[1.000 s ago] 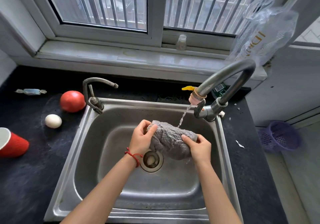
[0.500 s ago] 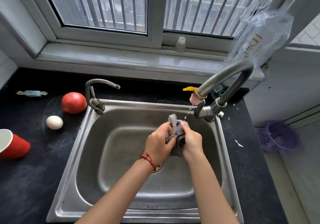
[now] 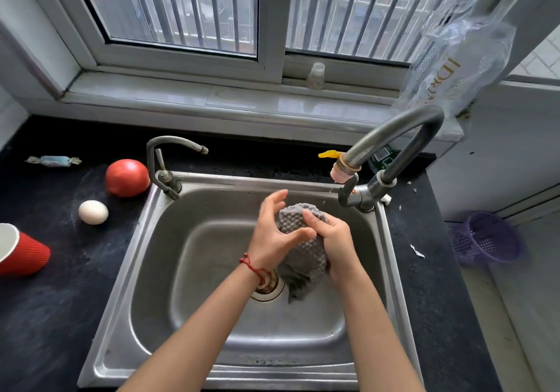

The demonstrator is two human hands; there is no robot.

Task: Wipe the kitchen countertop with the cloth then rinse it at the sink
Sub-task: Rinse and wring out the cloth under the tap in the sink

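Observation:
A grey waffle-textured cloth (image 3: 300, 249) hangs bunched over the steel sink (image 3: 212, 240), its lower end dangling near the drain (image 3: 268, 287). My right hand (image 3: 335, 240) grips the cloth from the right. My left hand (image 3: 277, 231), with a red string on the wrist, presses its thumb and palm against the cloth's left side while its fingers are spread apart. The large curved faucet (image 3: 394, 137) ends just above and right of the cloth; only a few drips show at its spout. Dark countertop (image 3: 54, 300) surrounds the sink.
On the counter left of the sink lie a tomato (image 3: 127, 177), an egg (image 3: 93, 212), a wrapped candy (image 3: 54, 160) and a tipped red cup (image 3: 22, 252). A small second tap (image 3: 165, 161) stands at the sink's back left. A purple basket (image 3: 488, 237) sits on the floor at right.
The cloth went from stretched between both hands under running water, to squeezed tight, to loosened and hanging now. The stream has dwindled to drips. My left fingers have spread.

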